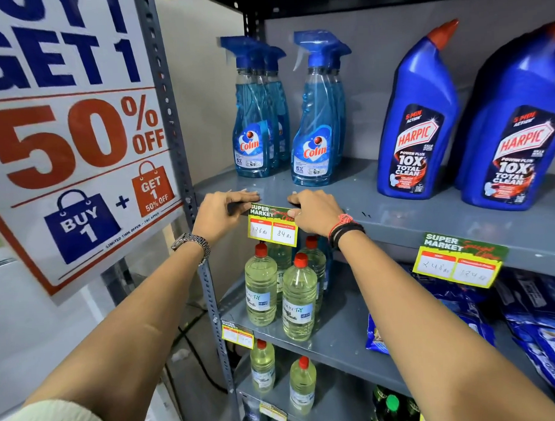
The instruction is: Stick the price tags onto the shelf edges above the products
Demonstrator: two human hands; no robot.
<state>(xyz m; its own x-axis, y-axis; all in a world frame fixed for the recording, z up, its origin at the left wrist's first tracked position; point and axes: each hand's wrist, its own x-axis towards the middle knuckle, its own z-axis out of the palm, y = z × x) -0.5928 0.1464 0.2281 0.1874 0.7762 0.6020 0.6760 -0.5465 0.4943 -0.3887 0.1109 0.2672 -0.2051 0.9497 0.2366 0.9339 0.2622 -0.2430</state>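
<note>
Head view. Both hands press a price tag (272, 224) against the front edge of a grey shelf (427, 224); every place below is told from this tag.

The left hand (221, 214) is at the tag's upper left corner, fingers stretched flat along the shelf lip, fingertips over the tag's top left. It grips nothing; it lies open and flat. A metal watch (192, 243) sits on that wrist.

The right hand (317, 213) covers the tag's upper right corner, fingers curled down over the shelf edge onto the tag's top. Whether they pinch the tag or only press it cannot be told. Red and black bands (346, 228) circle that wrist.

The tag hangs from the shelf edge, its green header under the fingers, two white price boxes showing below.

Above the tag, on the shelf, stand Colin sprays (313, 114), and further right two Harpic bottles (419, 117).

Just below the tag, on the next shelf down, stand clear bottles (300, 301) with red caps, pale yellow liquid inside.

Right of the tag, on the same shelf edge, hangs a second tag (460, 259). Lower left of the tag, a third tag (237, 334) sits on the lower shelf's edge.

Left of the tag, a sale poster (76, 148) is fixed beside the shelf's upright post (175, 119).
</note>
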